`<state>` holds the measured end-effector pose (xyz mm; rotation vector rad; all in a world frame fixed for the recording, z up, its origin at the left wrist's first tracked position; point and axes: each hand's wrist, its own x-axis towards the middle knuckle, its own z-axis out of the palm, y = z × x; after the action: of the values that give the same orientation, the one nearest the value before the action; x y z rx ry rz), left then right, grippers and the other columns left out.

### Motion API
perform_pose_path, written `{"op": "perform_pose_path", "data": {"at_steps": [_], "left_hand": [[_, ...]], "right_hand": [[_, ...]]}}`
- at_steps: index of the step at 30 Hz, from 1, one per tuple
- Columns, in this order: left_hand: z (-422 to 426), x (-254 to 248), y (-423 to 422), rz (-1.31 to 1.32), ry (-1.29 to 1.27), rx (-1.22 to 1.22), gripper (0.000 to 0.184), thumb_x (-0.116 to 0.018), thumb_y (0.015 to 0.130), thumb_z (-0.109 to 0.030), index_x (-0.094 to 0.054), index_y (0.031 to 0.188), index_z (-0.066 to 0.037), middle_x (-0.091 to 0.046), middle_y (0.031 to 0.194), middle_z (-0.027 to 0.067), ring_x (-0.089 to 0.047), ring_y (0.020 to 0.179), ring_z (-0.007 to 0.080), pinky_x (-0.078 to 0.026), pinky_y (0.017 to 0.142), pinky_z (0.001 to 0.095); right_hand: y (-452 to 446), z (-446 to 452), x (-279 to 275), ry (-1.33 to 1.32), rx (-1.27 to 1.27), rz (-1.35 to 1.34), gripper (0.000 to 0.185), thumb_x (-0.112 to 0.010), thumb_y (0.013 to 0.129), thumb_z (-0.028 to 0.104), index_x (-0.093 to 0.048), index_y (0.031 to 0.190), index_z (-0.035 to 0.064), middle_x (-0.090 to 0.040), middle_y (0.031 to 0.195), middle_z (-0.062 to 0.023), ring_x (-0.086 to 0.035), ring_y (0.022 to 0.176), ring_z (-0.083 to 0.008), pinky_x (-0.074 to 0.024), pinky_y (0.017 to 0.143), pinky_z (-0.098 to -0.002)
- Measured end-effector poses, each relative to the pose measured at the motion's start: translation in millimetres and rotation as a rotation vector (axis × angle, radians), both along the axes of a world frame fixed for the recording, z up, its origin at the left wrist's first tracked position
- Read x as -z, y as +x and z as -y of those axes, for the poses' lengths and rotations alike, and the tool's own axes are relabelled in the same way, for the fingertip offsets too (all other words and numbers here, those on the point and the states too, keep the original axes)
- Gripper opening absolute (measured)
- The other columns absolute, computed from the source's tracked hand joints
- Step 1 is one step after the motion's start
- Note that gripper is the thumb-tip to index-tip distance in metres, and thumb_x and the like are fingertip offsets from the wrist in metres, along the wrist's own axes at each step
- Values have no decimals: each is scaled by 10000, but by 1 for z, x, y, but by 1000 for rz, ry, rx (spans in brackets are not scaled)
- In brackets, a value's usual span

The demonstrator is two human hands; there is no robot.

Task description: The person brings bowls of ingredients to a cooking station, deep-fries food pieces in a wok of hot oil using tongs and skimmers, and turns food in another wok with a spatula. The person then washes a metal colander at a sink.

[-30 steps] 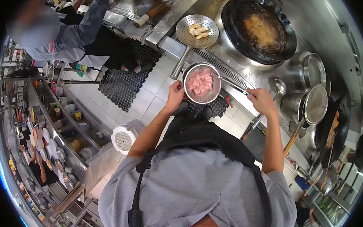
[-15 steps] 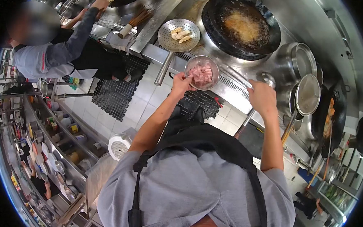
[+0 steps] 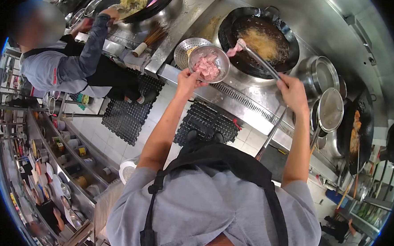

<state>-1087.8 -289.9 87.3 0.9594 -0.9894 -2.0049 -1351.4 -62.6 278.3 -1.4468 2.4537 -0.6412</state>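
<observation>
My left hand grips a metal bowl by its near rim. Pieces of raw pink meat lie in it. In my right hand are metal tongs, which reach left over the near edge of a black wok. At their tips hangs a strip of pink meat, between the bowl and the wok. Bubbling brown oil fills the wok's bottom. A perforated skimmer lies partly hidden behind the bowl.
Steel pots and a round strainer stand to the right. Farther right, another wok holds browned food. At left a co-worker handles a wok of noodles. A bamboo brush lies between the stations.
My right hand has lifted the tongs toward the wok, a meat strip now at their tips. My left hand has moved the bowl left and up, over the skimmer.
</observation>
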Motion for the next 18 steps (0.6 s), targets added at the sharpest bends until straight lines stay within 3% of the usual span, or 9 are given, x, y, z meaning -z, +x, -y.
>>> {"op": "perform_pose_path", "data": {"at_steps": [2,5,8,11,14,18], "left_hand": [[6,-5,0,2,-4,55,122,-623,890,-36,-567,910,70,-632,883,165,-677,667,263,-637,607,380],[0,-26,-3,-55,42,85,122,-650,866,-27,-571,909,55,-632,875,145,-674,694,245,-640,675,433],[-1,-25,-2,-74,57,99,121,-657,867,-38,-566,886,39,-628,864,137,-673,682,241,-640,655,429],[1,-22,1,-99,77,129,129,-658,870,-52,-549,853,16,-618,835,116,-670,661,225,-640,618,404],[8,-16,3,-46,-66,157,159,-648,881,-60,-523,800,-3,-603,786,94,-663,634,202,-635,570,372],[31,-38,5,69,-258,352,193,-636,886,-60,-505,753,-8,-591,743,76,-654,609,185,-625,537,350]], "right_hand": [[-34,24,17,-2,-15,3,332,-630,866,228,-687,1119,21,-681,1027,-228,-647,1010,-386,-491,902,-435],[-64,53,48,208,39,-33,372,-640,858,251,-673,1139,10,-682,1036,-236,-647,1022,-388,-490,915,-437],[-65,50,62,194,143,-180,392,-648,856,272,-667,1166,32,-677,1069,-228,-635,1043,-391,-487,922,-451],[-49,34,39,190,258,-220,377,-635,863,259,-666,1180,59,-662,1125,-216,-622,1075,-384,-488,929,-448],[7,12,-16,173,74,-199,376,-638,862,252,-654,1197,82,-665,1117,-201,-635,1037,-379,-500,900,-447],[74,12,-27,248,-113,-508,396,-638,864,222,-621,1234,79,-668,1044,-132,-668,880,-342,-524,772,-442]]}}
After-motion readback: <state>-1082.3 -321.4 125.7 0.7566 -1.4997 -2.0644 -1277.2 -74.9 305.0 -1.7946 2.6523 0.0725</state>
